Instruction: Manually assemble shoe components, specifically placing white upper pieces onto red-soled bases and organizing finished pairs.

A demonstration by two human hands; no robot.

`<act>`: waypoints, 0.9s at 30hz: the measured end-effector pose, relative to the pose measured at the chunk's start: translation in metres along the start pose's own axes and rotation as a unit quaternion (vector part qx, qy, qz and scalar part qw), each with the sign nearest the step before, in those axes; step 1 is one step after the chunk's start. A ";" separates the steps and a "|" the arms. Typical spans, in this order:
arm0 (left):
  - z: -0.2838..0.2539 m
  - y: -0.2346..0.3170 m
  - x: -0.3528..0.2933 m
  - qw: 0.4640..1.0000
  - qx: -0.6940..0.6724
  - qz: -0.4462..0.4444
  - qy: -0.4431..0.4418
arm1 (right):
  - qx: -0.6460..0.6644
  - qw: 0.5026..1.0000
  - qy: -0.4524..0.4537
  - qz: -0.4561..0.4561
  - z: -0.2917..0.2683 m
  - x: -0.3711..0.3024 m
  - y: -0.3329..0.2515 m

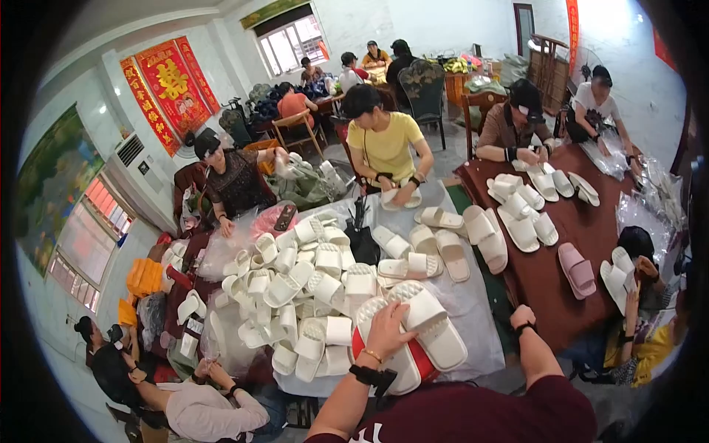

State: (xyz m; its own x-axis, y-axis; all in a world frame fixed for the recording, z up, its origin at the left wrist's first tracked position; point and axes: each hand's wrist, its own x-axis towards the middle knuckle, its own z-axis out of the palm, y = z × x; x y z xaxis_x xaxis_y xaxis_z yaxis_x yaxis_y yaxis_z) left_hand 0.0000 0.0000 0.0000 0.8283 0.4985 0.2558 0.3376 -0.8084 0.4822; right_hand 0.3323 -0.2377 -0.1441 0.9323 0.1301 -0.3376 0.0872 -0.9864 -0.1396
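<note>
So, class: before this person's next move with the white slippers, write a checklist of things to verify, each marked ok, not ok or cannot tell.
1. Left hand is on a white slipper: ok.
2. Left hand's grip is firm: cannot tell, it may only rest on top.
3. Right hand is in sight and free: cannot tell, only its back shows.
4. Slipper pile lies within reach on the table: ok.
5. Red object under the slipper is identified: cannot tell.

one pink slipper, two counters, dozens of white slippers heaped beyond exact counting, about a dozen people
</note>
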 end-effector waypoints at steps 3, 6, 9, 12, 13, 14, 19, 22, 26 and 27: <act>-0.004 0.007 -0.023 1.000 -0.010 -0.020 -0.014 | 0.028 0.998 0.030 -0.041 -0.017 -0.035 -0.007; -0.015 0.012 -0.012 1.000 0.006 -0.006 0.004 | 0.077 0.956 0.066 -0.275 -0.008 -0.032 -0.033; -0.013 0.006 -0.014 1.000 0.010 -0.007 0.010 | 0.085 0.899 -0.037 -0.428 -0.006 -0.065 -0.063; -0.011 0.003 -0.014 1.000 0.005 -0.012 -0.004 | 0.015 0.947 -0.097 -0.305 0.007 -0.057 -0.032; -0.012 0.001 -0.016 1.000 0.009 -0.008 -0.001 | 0.004 0.968 -0.064 -0.243 0.010 -0.048 -0.009; -0.010 0.000 -0.015 1.000 0.011 -0.005 -0.017 | -0.006 0.984 -0.029 -0.179 0.008 -0.034 0.010; -0.016 0.026 -0.007 0.997 0.070 0.030 0.002 | 0.043 0.966 -0.054 -0.249 -0.029 -0.051 -0.015; -0.011 0.049 0.009 0.995 0.016 0.098 0.009 | 0.109 0.932 -0.127 -0.322 -0.067 -0.087 -0.050; 0.013 0.076 0.025 0.981 -0.112 0.145 -0.070 | 0.167 0.859 -0.101 -0.473 -0.106 -0.139 -0.074; 0.021 0.079 0.026 0.981 -0.111 0.144 -0.069 | 0.168 0.858 -0.101 -0.475 -0.111 -0.148 -0.075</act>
State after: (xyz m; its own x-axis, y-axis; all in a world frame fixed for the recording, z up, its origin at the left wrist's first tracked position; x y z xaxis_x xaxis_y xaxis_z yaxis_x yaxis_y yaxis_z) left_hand 0.0573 -0.0576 0.0271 0.9325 0.2005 0.3005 -0.0122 -0.8139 0.5809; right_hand 0.2270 -0.1943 0.0200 0.4136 0.9076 -0.0721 0.6370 -0.3451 -0.6893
